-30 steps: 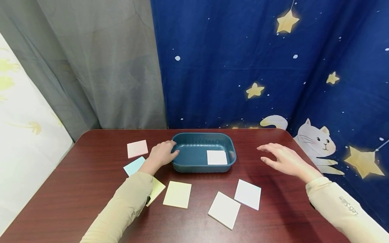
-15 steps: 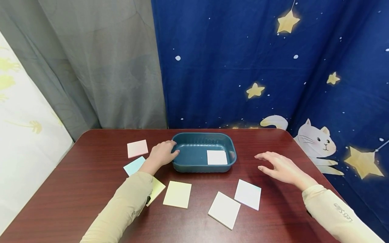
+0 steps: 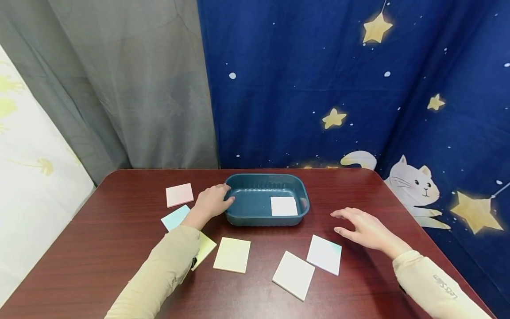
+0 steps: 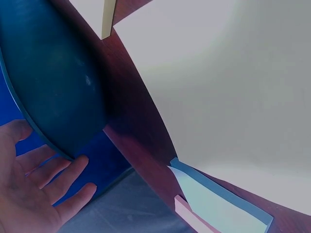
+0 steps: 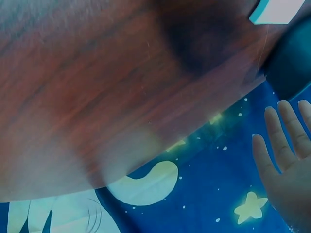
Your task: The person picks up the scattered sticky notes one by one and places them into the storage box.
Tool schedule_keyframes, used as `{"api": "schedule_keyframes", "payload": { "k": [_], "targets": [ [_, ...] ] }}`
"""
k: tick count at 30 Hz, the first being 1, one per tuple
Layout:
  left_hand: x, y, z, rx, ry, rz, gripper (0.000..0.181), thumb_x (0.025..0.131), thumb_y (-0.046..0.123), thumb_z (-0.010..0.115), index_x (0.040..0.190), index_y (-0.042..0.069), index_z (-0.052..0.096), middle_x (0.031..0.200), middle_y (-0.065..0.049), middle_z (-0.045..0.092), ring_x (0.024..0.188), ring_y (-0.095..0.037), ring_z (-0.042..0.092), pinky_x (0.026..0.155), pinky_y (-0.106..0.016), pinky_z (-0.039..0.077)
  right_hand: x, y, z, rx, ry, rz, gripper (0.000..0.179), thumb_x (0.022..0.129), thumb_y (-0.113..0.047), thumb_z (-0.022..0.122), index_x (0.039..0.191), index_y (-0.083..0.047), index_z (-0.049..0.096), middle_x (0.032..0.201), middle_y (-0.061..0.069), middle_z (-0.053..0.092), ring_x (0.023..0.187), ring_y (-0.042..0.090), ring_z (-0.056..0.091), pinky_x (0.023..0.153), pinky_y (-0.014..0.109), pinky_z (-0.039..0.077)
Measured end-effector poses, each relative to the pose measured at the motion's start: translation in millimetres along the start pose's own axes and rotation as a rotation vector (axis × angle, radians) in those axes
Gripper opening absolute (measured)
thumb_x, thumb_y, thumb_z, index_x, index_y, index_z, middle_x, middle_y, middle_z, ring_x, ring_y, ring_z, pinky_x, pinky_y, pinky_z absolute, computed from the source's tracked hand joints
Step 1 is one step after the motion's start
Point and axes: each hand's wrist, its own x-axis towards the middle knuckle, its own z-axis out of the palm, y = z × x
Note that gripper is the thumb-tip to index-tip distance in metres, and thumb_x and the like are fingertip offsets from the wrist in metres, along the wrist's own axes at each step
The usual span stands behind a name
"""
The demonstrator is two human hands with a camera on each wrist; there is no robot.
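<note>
Square off-white paper pad (image 3: 294,275) lies nearest you on red-brown wood table (image 3: 95,257); your R hand (image 3: 366,228), fingers loosely out, hovers beyond, to its R. Farther back, L hand (image 3: 212,200), fingers relaxed, touches L rim of rect. dark-teal plastic tub (image 3: 250,206).

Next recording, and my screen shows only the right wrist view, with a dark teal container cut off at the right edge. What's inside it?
Observer: In the head view, a white pad lies in the container, toward its right end.
Operator: And where is the left hand?
Observer: At the container's left end, with its fingers by the rim.
Operator: Anything lying to the left of that hand?
Observer: Yes, a pink pad, on the side well outside your view.
</note>
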Motion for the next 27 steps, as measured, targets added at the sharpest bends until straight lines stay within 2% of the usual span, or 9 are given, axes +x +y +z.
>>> {"api": "schedule_keyframes", "payload": {
  "k": [12,27],
  "targets": [
    [-0.3,0.5,0.8,0.003,0.003,0.000,0.047,0.086,0.032,0.056,0.121,0.001,0.052,0.123,-0.017,0.048,0.104,-0.031,0.051,0.080,-0.046,0.043,-7.7,-5,17,0.005,-0.031,0.017,0.040,0.080,-0.037,0.063,0.111,-0.013,0.059,0.105,-0.005,0.057,0.097,0.013,0.052,0.079,0.040,0.043],
    [1.2,-0.9,4.1,0.008,0.004,0.003,0.048,0.085,0.032,0.056,0.122,0.002,0.052,0.122,-0.017,0.049,0.105,-0.031,0.051,0.080,-0.046,0.044,-10.8,-8,29,0.027,-0.035,0.012,0.040,0.079,-0.035,0.065,0.112,-0.014,0.058,0.104,-0.006,0.057,0.096,0.011,0.051,0.080,0.039,0.044]
  ]
}}
